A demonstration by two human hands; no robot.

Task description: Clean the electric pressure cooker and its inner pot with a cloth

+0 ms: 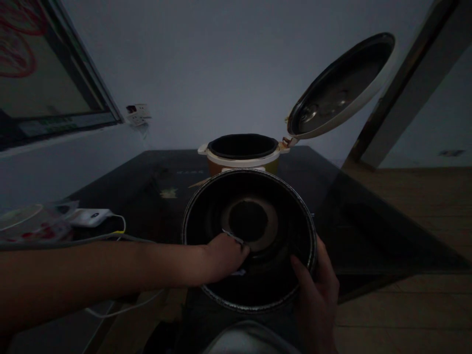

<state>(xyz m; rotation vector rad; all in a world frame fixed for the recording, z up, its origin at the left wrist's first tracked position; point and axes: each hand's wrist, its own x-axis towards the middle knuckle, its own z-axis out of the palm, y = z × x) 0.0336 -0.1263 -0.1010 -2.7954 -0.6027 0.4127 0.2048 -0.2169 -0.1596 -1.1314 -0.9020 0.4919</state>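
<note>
A dark round inner pot (291, 206) with a worn metal rim is tilted so that its inside faces me. My right hand (317, 290) grips its right side, thumb inside and fingers round the outside. Inside the pot, at the lower left, my left hand (226, 258) is closed on a thin pale cloth or tissue (239, 272), pressed against the wall; most of it is hidden under the fingers. Just behind the pot stands a pressure cooker (243, 160) with a cream rim, its hinged lid (342, 88) swung up to the right.
The cooker stands on a dark glossy table (354, 221) against a wall. Left lie a white power strip (90, 216) with a cable and a clear plastic bag (37, 223). Small scraps (168, 193) lie near the cooker. A wall socket (138, 113) is behind.
</note>
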